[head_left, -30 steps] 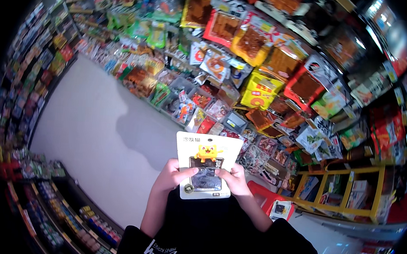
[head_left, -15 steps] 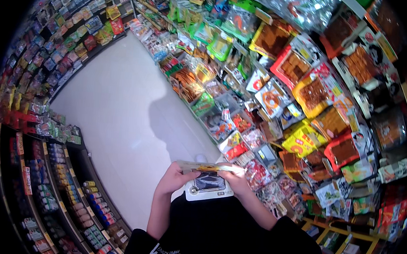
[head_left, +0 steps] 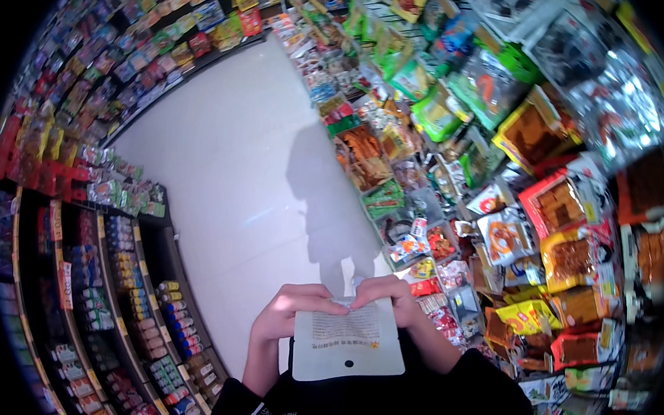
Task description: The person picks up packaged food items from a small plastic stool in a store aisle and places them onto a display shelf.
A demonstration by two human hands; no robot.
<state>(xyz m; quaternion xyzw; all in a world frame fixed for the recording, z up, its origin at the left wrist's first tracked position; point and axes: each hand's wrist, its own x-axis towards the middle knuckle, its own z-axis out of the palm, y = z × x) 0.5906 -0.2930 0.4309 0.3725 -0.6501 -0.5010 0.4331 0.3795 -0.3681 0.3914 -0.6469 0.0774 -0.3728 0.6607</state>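
Both hands are closed on one flat white package (head_left: 349, 338): the left hand (head_left: 286, 309) at its left side, the right hand (head_left: 391, 295) at its far right corner, with fingers bent over the far edge; the thumbs I cannot see clearly. The package lies between and below the hands, its larger part reaching toward the black shirt (head_left: 427, 392), and a small dark hole is at the near edge. It is held in the air, above a pale, smooth floor (head_left: 229, 155) on which a grey shadow (head_left: 325, 199) falls. To the right stand crowded racks of packets, among them a yellow packet (head_left: 527, 317); at the lower left, curved shelves carry rows of small containers (head_left: 176, 327). In the earlier frame the side with the dark window is visible, while now the printed back faces up, and the floor appears farther to the right
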